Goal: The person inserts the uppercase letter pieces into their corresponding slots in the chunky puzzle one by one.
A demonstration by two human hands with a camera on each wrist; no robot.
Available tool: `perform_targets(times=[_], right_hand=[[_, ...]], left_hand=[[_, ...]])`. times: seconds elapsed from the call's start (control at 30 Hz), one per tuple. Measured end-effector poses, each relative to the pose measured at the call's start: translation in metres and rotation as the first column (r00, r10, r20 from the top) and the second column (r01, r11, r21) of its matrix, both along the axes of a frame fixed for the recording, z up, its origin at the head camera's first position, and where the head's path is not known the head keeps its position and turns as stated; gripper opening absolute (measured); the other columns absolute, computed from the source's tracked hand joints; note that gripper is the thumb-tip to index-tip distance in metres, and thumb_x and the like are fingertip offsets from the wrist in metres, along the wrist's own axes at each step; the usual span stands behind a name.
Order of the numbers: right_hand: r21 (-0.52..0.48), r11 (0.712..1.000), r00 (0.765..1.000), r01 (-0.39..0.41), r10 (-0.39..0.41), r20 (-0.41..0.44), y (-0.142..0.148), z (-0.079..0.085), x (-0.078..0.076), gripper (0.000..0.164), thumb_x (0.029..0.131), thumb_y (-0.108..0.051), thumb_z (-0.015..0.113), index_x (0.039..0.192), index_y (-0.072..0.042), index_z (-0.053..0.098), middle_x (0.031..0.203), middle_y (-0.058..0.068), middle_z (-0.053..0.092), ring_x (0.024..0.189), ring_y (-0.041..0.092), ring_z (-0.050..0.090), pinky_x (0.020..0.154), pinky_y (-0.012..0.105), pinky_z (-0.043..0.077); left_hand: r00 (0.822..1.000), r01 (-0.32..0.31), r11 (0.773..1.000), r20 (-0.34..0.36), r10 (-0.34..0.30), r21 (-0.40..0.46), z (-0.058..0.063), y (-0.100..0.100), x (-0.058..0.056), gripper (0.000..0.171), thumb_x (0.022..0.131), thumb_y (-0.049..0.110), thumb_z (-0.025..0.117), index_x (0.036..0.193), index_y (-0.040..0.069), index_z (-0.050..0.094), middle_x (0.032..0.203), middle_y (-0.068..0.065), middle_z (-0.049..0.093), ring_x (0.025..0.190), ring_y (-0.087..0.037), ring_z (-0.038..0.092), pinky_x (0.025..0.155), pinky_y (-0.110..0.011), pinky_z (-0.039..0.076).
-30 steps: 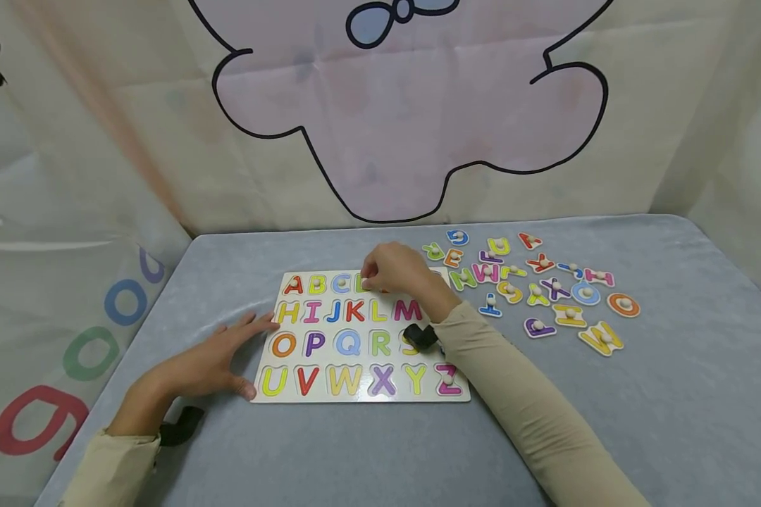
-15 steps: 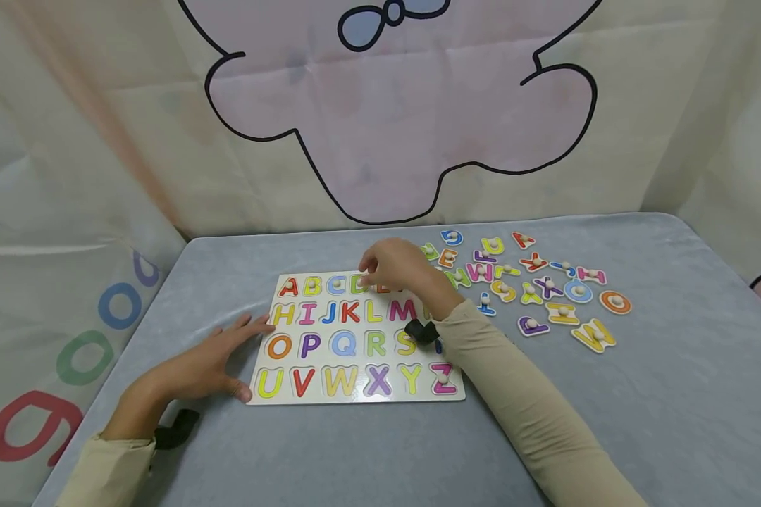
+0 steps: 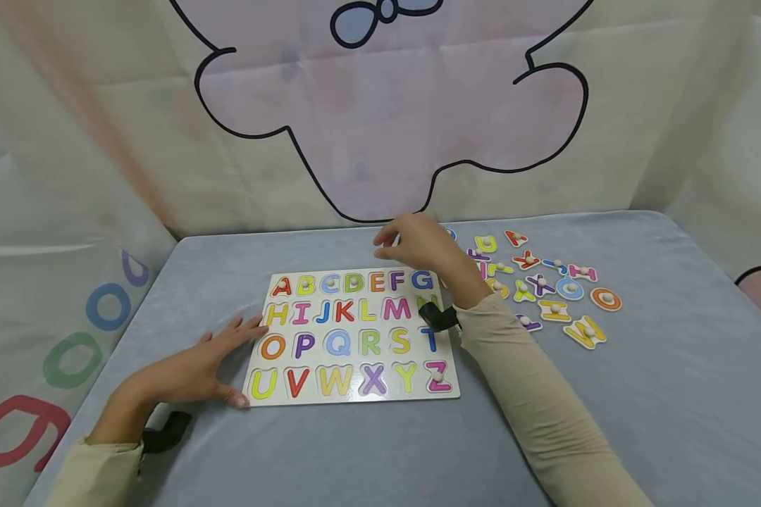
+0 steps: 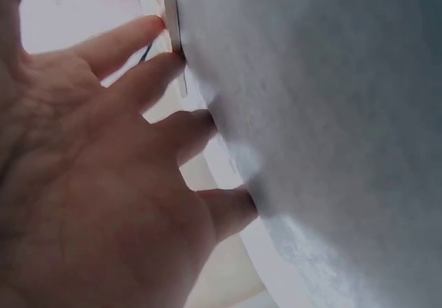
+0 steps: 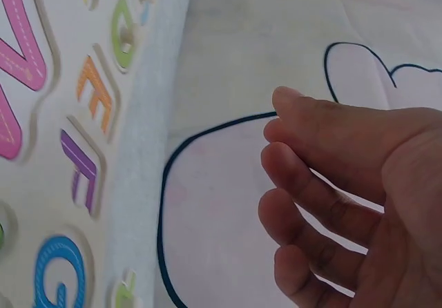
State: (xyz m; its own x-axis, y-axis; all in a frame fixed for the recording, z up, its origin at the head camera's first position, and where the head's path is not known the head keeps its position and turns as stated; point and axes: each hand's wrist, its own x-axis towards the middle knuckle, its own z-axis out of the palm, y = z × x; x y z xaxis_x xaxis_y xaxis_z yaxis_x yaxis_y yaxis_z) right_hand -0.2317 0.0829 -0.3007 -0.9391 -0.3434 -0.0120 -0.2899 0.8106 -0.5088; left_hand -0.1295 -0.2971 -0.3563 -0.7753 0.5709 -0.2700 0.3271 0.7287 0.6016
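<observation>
A white alphabet puzzle board lies flat on the table. Knobbed letter pieces sit in its A, B, C, D and Z places, the green D piece among them. My left hand steadies the board's left edge, thumb near the lower corner and straight fingers further up; in the left wrist view fingertips of that hand touch the board's side and the cloth. My right hand hovers past the board's back edge. In the right wrist view its fingers are loosely bent, with nothing between them.
Several loose letter pieces with knobs lie right of the board, including an orange O and a yellow W. A grey cloth covers the table. Behind it hangs a printed curtain.
My right hand has left the D piece and risen back and to the right, uncovering E, F and G. The left hand stays at the board's edge. The head view has shifted slightly.
</observation>
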Motion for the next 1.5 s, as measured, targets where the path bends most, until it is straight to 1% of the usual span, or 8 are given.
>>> perform_targets(times=[0.2, 0.43, 0.6, 0.7, 0.9, 1.07, 1.23, 1.5], right_hand=[[-0.023, 0.999, 0.999, 0.025, -0.025, -0.022, 0.017, 0.015, 0.009, 0.029, 0.093, -0.031, 0.071, 0.119, -0.017, 0.073, 0.108, 0.001, 0.072, 0.097, 0.021, 0.060, 0.080, 0.035, 0.053], [0.004, 0.998, 0.997, 0.060, -0.060, -0.057, 0.055, 0.023, 0.017, 0.026, 0.092, -0.030, 0.071, 0.115, -0.018, 0.074, 0.104, 0.002, 0.074, 0.090, 0.021, 0.061, 0.071, 0.033, 0.052], [0.025, 0.997, 0.994, 0.073, -0.071, -0.077, 0.079, 0.020, 0.023, 0.026, 0.092, -0.028, 0.072, 0.114, -0.014, 0.075, 0.103, 0.005, 0.073, 0.090, 0.023, 0.060, 0.069, 0.032, 0.050], [0.031, 0.994, 0.993, 0.101, -0.099, -0.067, 0.090, 0.016, 0.025, 0.027, 0.092, -0.028, 0.072, 0.114, -0.013, 0.075, 0.101, 0.006, 0.072, 0.090, 0.024, 0.059, 0.067, 0.031, 0.048], [0.012, 0.994, 0.994, 0.105, -0.105, -0.026, 0.093, 0.006, 0.019, 0.026, 0.092, -0.027, 0.072, 0.114, -0.013, 0.075, 0.101, 0.005, 0.074, 0.090, 0.024, 0.060, 0.065, 0.029, 0.050], [0.023, 0.993, 0.994, 0.112, -0.112, 0.013, 0.088, 0.005, 0.010, 0.030, 0.094, -0.030, 0.069, 0.118, -0.013, 0.073, 0.109, 0.008, 0.072, 0.102, 0.028, 0.060, 0.076, 0.037, 0.054], [0.039, 0.988, 0.987, 0.153, -0.154, 0.039, 0.085, 0.001, 0.002, 0.032, 0.095, -0.030, 0.067, 0.121, -0.011, 0.071, 0.114, 0.012, 0.069, 0.106, 0.030, 0.059, 0.085, 0.044, 0.053], [0.097, 0.977, 0.979, 0.188, -0.194, 0.063, 0.088, -0.020, -0.009, 0.030, 0.094, -0.026, 0.068, 0.118, -0.009, 0.072, 0.110, 0.013, 0.071, 0.097, 0.029, 0.060, 0.083, 0.043, 0.051]], left_hand=[[0.999, -0.039, 0.999, 0.019, 0.039, -0.013, -0.001, -0.001, -0.002, 0.114, 0.061, 0.045, 0.088, 0.156, 0.021, 0.029, 0.168, -0.016, 0.010, 0.152, -0.050, -0.004, 0.111, -0.077, -0.004], [0.997, -0.067, 0.997, 0.025, 0.068, -0.024, -0.002, 0.006, -0.004, 0.110, 0.059, 0.040, 0.091, 0.151, 0.020, 0.033, 0.167, -0.015, 0.013, 0.151, -0.051, -0.002, 0.109, -0.079, -0.004], [0.998, -0.068, 0.994, -0.009, 0.067, -0.080, 0.007, 0.014, -0.006, 0.106, 0.059, 0.037, 0.093, 0.145, 0.020, 0.032, 0.165, -0.013, 0.018, 0.147, -0.048, 0.021, 0.099, -0.086, 0.008], [0.998, -0.058, 0.996, -0.028, 0.057, -0.064, 0.008, 0.015, -0.007, 0.105, 0.058, 0.038, 0.094, 0.142, 0.018, 0.033, 0.163, -0.014, 0.021, 0.143, -0.043, 0.028, 0.097, -0.087, 0.011], [0.994, -0.059, 0.998, -0.088, 0.057, -0.022, -0.006, 0.001, -0.002, 0.104, 0.054, 0.052, 0.091, 0.140, 0.024, 0.039, 0.162, -0.011, 0.027, 0.147, -0.043, 0.018, 0.096, -0.081, 0.014], [0.991, -0.070, 0.997, -0.117, 0.067, -0.026, -0.010, -0.004, -0.002, 0.104, 0.055, 0.057, 0.088, 0.143, 0.029, 0.039, 0.163, -0.010, 0.026, 0.149, -0.045, 0.014, 0.094, -0.069, 0.016], [0.992, -0.075, 0.997, -0.101, 0.072, -0.024, -0.009, -0.002, -0.004, 0.107, 0.057, 0.053, 0.089, 0.147, 0.029, 0.038, 0.165, -0.012, 0.022, 0.150, -0.046, 0.010, 0.098, -0.071, 0.013], [0.993, -0.111, 0.992, -0.033, 0.110, -0.061, -0.010, -0.003, -0.002, 0.113, 0.057, 0.047, 0.090, 0.153, 0.027, 0.033, 0.167, -0.016, 0.015, 0.153, -0.046, 0.004, 0.108, -0.077, 0.000]])
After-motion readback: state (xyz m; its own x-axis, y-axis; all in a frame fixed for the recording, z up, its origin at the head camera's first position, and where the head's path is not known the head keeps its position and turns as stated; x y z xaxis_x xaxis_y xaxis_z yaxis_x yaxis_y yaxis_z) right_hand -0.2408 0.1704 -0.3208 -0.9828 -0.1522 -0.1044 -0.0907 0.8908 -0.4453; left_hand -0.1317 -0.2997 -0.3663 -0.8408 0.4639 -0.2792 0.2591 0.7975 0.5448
